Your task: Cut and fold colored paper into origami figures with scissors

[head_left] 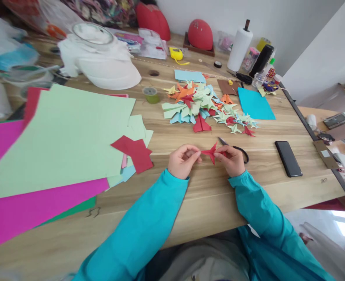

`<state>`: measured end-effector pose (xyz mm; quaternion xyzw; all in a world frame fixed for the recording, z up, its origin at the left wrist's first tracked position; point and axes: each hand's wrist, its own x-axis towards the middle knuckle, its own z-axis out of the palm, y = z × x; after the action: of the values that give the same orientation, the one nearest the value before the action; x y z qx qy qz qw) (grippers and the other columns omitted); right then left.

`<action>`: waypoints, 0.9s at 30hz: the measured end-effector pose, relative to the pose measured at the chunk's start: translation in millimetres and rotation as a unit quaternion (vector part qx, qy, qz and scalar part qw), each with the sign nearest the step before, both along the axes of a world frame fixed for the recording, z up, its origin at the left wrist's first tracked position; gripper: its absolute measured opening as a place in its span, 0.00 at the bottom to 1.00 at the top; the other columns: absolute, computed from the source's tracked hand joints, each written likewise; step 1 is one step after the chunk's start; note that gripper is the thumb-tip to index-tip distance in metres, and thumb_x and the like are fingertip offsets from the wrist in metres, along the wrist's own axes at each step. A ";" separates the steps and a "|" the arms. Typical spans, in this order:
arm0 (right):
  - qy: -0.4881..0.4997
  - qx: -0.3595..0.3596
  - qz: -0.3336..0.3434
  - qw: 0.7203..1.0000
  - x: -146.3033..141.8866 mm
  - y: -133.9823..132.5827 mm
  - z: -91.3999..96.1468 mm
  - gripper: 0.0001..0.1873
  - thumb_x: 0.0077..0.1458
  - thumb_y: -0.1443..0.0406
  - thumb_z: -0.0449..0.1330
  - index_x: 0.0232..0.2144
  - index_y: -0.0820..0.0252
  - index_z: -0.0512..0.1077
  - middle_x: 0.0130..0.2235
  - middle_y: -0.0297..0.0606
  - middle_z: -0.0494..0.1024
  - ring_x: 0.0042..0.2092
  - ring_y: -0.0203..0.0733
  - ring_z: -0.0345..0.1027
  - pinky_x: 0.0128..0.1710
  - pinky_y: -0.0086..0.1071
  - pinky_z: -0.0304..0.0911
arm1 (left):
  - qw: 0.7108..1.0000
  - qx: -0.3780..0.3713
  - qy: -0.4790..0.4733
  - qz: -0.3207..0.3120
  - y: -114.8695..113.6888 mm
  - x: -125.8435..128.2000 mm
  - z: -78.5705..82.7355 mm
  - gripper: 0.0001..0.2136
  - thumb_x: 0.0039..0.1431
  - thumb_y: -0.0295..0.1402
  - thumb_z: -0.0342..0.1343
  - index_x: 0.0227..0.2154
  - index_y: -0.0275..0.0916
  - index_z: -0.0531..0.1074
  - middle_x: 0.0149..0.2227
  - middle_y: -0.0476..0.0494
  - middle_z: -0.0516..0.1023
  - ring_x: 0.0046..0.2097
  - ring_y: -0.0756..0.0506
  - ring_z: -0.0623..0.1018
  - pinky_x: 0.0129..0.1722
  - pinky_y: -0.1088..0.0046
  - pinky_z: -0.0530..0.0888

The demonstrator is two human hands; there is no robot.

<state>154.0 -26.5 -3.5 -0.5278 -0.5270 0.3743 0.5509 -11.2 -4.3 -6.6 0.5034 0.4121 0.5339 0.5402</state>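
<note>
A small red folded-paper figure [210,152] with pointed, wing-like tips is held up between my two hands over the table's front half. My left hand [184,160] pinches its left point between thumb and fingertips. At the other end, my right hand [230,159] grips the figure's right side, covering part of it. Scissors [241,153] with black handles lie just behind my right hand, partly hidden by it. Beyond both hands, a pile of folded paper figures [200,99] in green, red, orange and blue spreads over the wood.
Large sheets of green paper [81,132] and magenta paper [55,210] cover the left side, with red paper scraps [136,152] at their edge. A black phone [288,159] lies right. Behind stand a white cap [108,66], a tape measure [176,54] and a paper roll [239,47].
</note>
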 end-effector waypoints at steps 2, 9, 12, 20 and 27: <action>0.006 -0.002 -0.006 1.000 0.3 0.3 -0.9 0.09 0.43 0.60 0.68 0.25 0.59 0.75 0.23 0.32 0.74 0.24 0.32 0.63 0.27 0.29 0.62 | 1.000 0.008 0.005 0.006 2.0 -1.5 -1.9 0.08 0.47 0.35 0.63 0.26 0.36 0.72 0.19 0.50 0.75 0.22 0.50 0.75 0.25 0.76 0.71; 0.012 -0.003 -0.010 1.000 0.6 0.9 -0.4 0.08 0.43 0.61 0.68 0.25 0.59 0.75 0.22 0.31 0.73 0.23 0.33 0.63 0.27 0.30 0.62 | 0.998 0.056 0.001 -0.003 11.3 -6.4 -13.4 0.08 0.48 0.36 0.62 0.25 0.36 0.74 0.21 0.48 0.76 0.22 0.49 0.76 0.24 0.74 0.73; 0.013 0.005 -0.014 1.000 0.2 0.8 0.3 0.08 0.43 0.61 0.68 0.25 0.59 0.75 0.22 0.30 0.73 0.24 0.33 0.63 0.27 0.30 0.63 | 0.999 0.044 -0.004 0.016 11.4 -6.7 -11.8 0.08 0.48 0.36 0.61 0.26 0.36 0.74 0.20 0.48 0.76 0.22 0.49 0.75 0.25 0.74 0.73; -0.002 0.000 -0.014 1.000 0.1 0.2 0.1 0.08 0.43 0.62 0.68 0.24 0.59 0.75 0.24 0.33 0.76 0.25 0.33 0.65 0.27 0.30 0.63 | 1.000 0.003 -0.012 -0.003 1.4 -1.6 -1.9 0.10 0.48 0.38 0.62 0.28 0.36 0.73 0.21 0.49 0.75 0.23 0.50 0.76 0.26 0.74 0.75; -0.003 -0.001 -0.015 1.000 -0.3 0.1 0.6 0.07 0.43 0.62 0.67 0.25 0.58 0.75 0.24 0.32 0.76 0.25 0.34 0.64 0.27 0.30 0.62 | 0.999 0.029 0.007 0.016 2.6 -4.1 -2.9 0.08 0.50 0.36 0.61 0.28 0.36 0.73 0.20 0.49 0.75 0.23 0.50 0.75 0.26 0.74 0.74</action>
<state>153.7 -26.4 -2.9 -0.5377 -0.5203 0.3645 0.5544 -15.3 -1.7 -9.5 0.5158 0.4079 0.5511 0.5137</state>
